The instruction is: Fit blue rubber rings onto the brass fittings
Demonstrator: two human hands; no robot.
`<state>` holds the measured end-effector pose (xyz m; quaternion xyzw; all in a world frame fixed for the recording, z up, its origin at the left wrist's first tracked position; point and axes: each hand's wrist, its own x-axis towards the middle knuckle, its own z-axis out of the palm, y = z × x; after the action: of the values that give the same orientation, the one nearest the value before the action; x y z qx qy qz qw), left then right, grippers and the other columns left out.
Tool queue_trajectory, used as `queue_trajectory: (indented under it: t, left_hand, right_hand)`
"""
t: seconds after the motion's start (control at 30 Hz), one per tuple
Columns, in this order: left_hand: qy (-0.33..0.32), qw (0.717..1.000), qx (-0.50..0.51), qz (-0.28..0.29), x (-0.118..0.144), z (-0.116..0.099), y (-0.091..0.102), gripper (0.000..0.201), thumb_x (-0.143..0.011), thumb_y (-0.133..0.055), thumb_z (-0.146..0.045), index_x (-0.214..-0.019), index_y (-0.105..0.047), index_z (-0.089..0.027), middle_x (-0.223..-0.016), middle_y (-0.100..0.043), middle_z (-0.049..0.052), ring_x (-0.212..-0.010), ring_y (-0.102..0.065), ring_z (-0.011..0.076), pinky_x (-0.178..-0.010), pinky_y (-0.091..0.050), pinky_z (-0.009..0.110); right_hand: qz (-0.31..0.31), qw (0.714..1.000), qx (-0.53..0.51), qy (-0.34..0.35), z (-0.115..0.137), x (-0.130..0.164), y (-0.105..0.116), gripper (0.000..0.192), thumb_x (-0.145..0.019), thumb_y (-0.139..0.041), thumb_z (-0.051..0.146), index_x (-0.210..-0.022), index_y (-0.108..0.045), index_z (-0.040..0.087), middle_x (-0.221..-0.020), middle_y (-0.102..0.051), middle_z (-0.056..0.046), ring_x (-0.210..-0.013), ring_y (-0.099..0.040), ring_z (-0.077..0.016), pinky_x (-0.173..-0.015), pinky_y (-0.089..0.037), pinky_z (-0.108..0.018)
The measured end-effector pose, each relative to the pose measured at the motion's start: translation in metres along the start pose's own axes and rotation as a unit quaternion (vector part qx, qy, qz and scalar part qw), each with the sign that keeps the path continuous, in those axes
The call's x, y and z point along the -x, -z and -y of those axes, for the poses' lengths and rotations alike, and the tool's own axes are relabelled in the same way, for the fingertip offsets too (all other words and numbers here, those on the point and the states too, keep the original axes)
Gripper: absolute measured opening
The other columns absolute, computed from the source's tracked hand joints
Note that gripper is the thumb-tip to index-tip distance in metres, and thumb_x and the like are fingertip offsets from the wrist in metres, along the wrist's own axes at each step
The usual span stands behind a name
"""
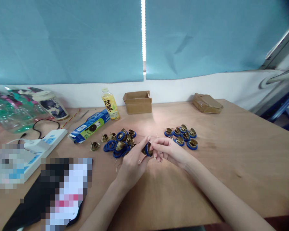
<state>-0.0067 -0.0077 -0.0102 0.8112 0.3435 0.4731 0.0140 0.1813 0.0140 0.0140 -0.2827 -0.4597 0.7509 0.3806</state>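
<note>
Tabletop, half-hidden ringed part between hands

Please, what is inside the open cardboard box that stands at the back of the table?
The open cardboard box shows only its raised flaps and near wall. Its inside is hidden from this angle, so any contents cannot be seen. The yellow drink bottle stands left of it, apart.

Both hands, left hand, right hand, pinching a blue-ringed brass fitting, above wooden table
</note>
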Motion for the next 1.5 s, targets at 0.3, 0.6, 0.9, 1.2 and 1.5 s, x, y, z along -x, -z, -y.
queue_trajectory:
  t: [0.3,0.6,0.9,1.2,1.5]
  left_hand:
    - [0.004,1.0,0.021,-0.014,-0.0032,-0.0053,0.0022,0.053,-0.085,-0.064,-0.003,-0.135,-0.053,-0.018,-0.126,-0.07,0.009,-0.108,-0.071,0.0193,-0.1,-0.055,0.029]
    - [-0.003,0.999,0.018,-0.035,-0.004,-0.0066,0.004,0.053,-0.085,-0.065,-0.002,-0.134,-0.055,-0.019,-0.123,-0.071,0.008,-0.106,-0.071,0.0183,-0.099,-0.055,0.028]
    - [0.007,0.999,0.022,-0.034,-0.0023,-0.0089,0.0047,0.056,-0.086,-0.063,-0.003,-0.138,-0.053,-0.022,-0.125,-0.07,0.007,-0.106,-0.071,0.0188,-0.099,-0.056,0.03]
    - [0.005,0.999,0.02,-0.033,-0.0004,-0.0071,0.0032,0.054,-0.087,-0.063,-0.005,-0.137,-0.053,-0.023,-0.124,-0.071,0.007,-0.106,-0.071,0.0194,-0.097,-0.057,0.031]
    - [0.004,0.999,0.034,-0.024,-0.0016,-0.0093,0.0034,0.053,-0.088,-0.062,-0.006,-0.138,-0.052,-0.022,-0.123,-0.071,0.008,-0.109,-0.07,0.0199,-0.098,-0.057,0.032]
  right_hand:
    - [0.022,0.999,-0.027,0.006,-0.0011,0.0028,0.0008,0.021,-0.082,-0.078,0.034,-0.077,-0.071,0.014,-0.065,-0.068,0.0,-0.055,-0.062,-0.0078,-0.052,-0.05,-0.018]
    - [0.037,0.999,-0.028,-0.005,-0.0016,0.0031,0.0016,0.021,-0.081,-0.079,0.033,-0.081,-0.07,0.014,-0.068,-0.069,-0.001,-0.057,-0.063,-0.0084,-0.055,-0.05,-0.019]
    - [0.029,1.0,-0.01,-0.002,-0.0019,0.0026,0.0075,0.021,-0.081,-0.08,0.032,-0.078,-0.068,0.015,-0.07,-0.071,-0.001,-0.06,-0.067,-0.0097,-0.06,-0.054,-0.021]
    - [0.022,1.0,0.01,0.011,-0.0003,0.0021,0.0075,0.024,-0.078,-0.082,0.034,-0.074,-0.068,0.015,-0.067,-0.072,-0.001,-0.056,-0.067,-0.0097,-0.056,-0.053,-0.021]
    - [0.01,0.994,0.097,0.041,0.0074,0.0039,0.0038,0.028,-0.078,-0.081,0.038,-0.07,-0.068,0.015,-0.065,-0.071,-0.001,-0.055,-0.065,-0.0108,-0.056,-0.053,-0.024]
